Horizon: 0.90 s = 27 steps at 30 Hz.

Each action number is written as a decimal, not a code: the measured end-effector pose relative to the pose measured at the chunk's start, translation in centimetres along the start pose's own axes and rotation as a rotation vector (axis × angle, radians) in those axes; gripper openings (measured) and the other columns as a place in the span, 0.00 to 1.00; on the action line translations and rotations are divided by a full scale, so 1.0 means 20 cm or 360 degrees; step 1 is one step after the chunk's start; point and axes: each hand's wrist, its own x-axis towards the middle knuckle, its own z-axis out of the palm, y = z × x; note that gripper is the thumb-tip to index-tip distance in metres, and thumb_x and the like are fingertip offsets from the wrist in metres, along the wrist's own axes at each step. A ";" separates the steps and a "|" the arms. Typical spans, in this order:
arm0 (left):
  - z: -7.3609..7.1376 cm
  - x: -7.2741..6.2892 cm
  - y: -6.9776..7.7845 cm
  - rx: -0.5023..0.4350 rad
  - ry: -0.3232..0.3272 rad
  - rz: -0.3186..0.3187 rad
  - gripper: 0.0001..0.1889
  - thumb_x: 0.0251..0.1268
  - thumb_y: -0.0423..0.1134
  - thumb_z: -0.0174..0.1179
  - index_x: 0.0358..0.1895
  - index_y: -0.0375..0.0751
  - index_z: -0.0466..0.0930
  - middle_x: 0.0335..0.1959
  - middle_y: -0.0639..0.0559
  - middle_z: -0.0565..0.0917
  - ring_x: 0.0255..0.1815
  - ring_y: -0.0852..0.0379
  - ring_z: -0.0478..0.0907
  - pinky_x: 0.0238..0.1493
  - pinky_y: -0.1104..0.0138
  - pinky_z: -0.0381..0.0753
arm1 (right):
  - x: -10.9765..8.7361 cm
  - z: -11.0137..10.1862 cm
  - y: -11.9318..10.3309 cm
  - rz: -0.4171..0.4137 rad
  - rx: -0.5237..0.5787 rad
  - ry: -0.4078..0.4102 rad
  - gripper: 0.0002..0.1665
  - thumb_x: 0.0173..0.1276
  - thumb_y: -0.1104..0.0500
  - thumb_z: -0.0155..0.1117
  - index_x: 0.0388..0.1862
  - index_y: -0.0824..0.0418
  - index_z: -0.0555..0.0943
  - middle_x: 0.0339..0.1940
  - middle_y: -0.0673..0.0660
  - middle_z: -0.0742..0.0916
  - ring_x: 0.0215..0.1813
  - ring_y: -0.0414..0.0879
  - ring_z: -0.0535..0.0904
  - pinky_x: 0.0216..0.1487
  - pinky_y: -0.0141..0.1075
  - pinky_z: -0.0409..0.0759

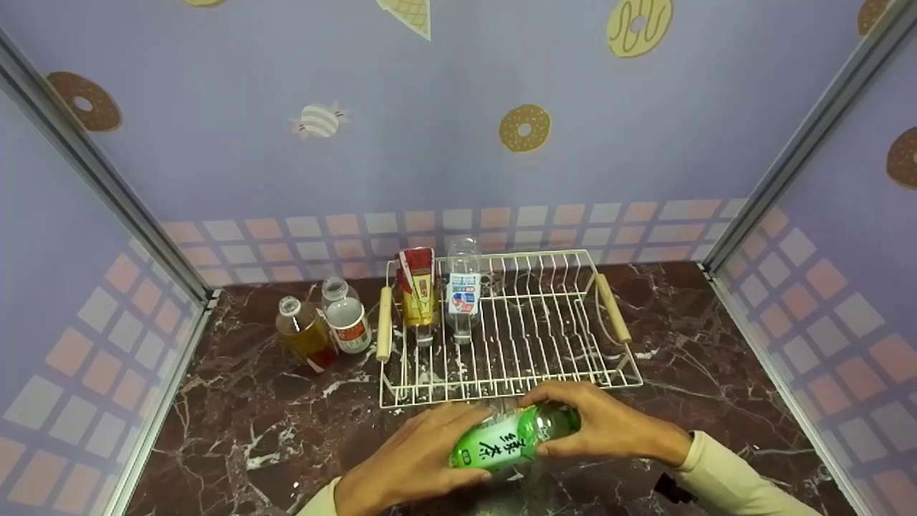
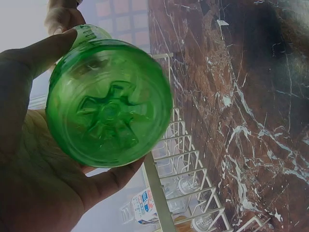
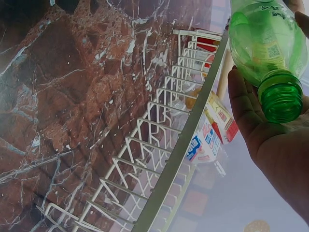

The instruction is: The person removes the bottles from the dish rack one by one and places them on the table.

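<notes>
A green plastic bottle (image 1: 496,443) with a green and white label lies nearly level in front of the wire rack, held between both hands. My left hand (image 1: 423,453) grips its base end, thumb and fingers on opposite sides; the left wrist view shows the moulded base of the green bottle (image 2: 111,108). At the other end, my right hand (image 1: 609,424) holds the shoulder and neck. No cap sits on the threaded neck of the bottle (image 3: 281,99) in the right wrist view. That view hides part of the right fingers behind the bottle.
A white wire dish rack (image 1: 530,322) with wooden handles stands behind the hands. Inside lie a red and gold labelled bottle (image 1: 418,287) and a clear bottle (image 1: 464,294), necks toward me. Left of it stand an amber-filled bottle (image 1: 306,337) and a clear bottle (image 1: 347,319).
</notes>
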 end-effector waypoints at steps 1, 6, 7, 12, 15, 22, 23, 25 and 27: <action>0.00 0.00 0.00 -0.0003 -0.0012 -0.0007 0.40 0.70 0.54 0.76 0.80 0.43 0.74 0.70 0.50 0.84 0.62 0.56 0.82 0.60 0.64 0.87 | 0.00 0.00 0.00 -0.0016 -0.0008 0.0004 0.34 0.67 0.54 0.84 0.70 0.55 0.83 0.63 0.52 0.90 0.55 0.42 0.86 0.55 0.38 0.91; 0.00 0.00 0.00 -0.0026 -0.0054 -0.0025 0.40 0.70 0.53 0.77 0.80 0.44 0.74 0.66 0.51 0.86 0.55 0.61 0.81 0.52 0.71 0.85 | 0.00 0.03 -0.01 -0.0144 -0.0083 0.0039 0.35 0.68 0.55 0.84 0.71 0.55 0.82 0.65 0.55 0.89 0.59 0.45 0.86 0.58 0.40 0.91; 0.00 0.00 0.00 -0.0024 -0.0060 -0.0027 0.40 0.69 0.54 0.77 0.80 0.44 0.74 0.66 0.51 0.86 0.55 0.62 0.81 0.52 0.71 0.85 | 0.00 0.03 -0.02 -0.0168 -0.0101 0.0044 0.35 0.68 0.55 0.84 0.71 0.56 0.82 0.65 0.55 0.89 0.60 0.45 0.85 0.59 0.40 0.90; 0.00 0.02 0.00 0.0014 -0.0075 -0.0015 0.41 0.69 0.55 0.78 0.80 0.43 0.75 0.66 0.51 0.86 0.56 0.60 0.82 0.54 0.69 0.87 | 0.00 0.05 -0.05 -0.0296 -0.0222 0.0073 0.36 0.68 0.56 0.84 0.72 0.56 0.81 0.66 0.52 0.87 0.62 0.47 0.85 0.62 0.41 0.90; 0.01 0.02 0.00 -0.0018 -0.0082 -0.0027 0.40 0.68 0.54 0.78 0.79 0.44 0.75 0.66 0.52 0.86 0.56 0.60 0.83 0.54 0.69 0.87 | 0.00 0.06 -0.07 -0.0375 -0.0358 0.0103 0.37 0.67 0.54 0.85 0.72 0.57 0.80 0.67 0.53 0.86 0.64 0.47 0.84 0.65 0.42 0.89; 0.02 0.04 0.02 -0.0038 -0.0105 -0.0066 0.37 0.66 0.54 0.80 0.75 0.49 0.79 0.57 0.57 0.87 0.49 0.67 0.80 0.48 0.72 0.85 | 0.01 0.10 -0.07 -0.0570 -0.0622 0.0171 0.39 0.64 0.52 0.87 0.71 0.60 0.81 0.67 0.56 0.85 0.64 0.48 0.84 0.66 0.38 0.88; 0.02 0.04 0.02 -0.0036 -0.0104 -0.0065 0.36 0.66 0.55 0.80 0.74 0.49 0.79 0.56 0.58 0.87 0.48 0.68 0.79 0.48 0.73 0.84 | 0.02 0.10 -0.07 -0.0587 -0.0628 0.0175 0.40 0.63 0.52 0.87 0.71 0.61 0.81 0.67 0.57 0.85 0.64 0.49 0.84 0.66 0.38 0.88; 0.03 0.04 0.02 -0.0052 -0.0107 -0.0066 0.37 0.65 0.55 0.80 0.75 0.50 0.79 0.56 0.58 0.87 0.47 0.68 0.79 0.47 0.73 0.84 | 0.02 0.11 -0.07 -0.0604 -0.0630 0.0176 0.40 0.63 0.53 0.87 0.71 0.61 0.80 0.67 0.58 0.85 0.64 0.49 0.84 0.66 0.37 0.88; 0.03 0.04 0.01 -0.0081 -0.0104 -0.0066 0.37 0.66 0.54 0.80 0.75 0.49 0.79 0.58 0.57 0.87 0.49 0.67 0.79 0.48 0.73 0.85 | 0.01 0.10 -0.07 -0.0620 -0.0629 0.0178 0.41 0.63 0.53 0.87 0.72 0.62 0.80 0.67 0.59 0.85 0.64 0.49 0.84 0.66 0.37 0.88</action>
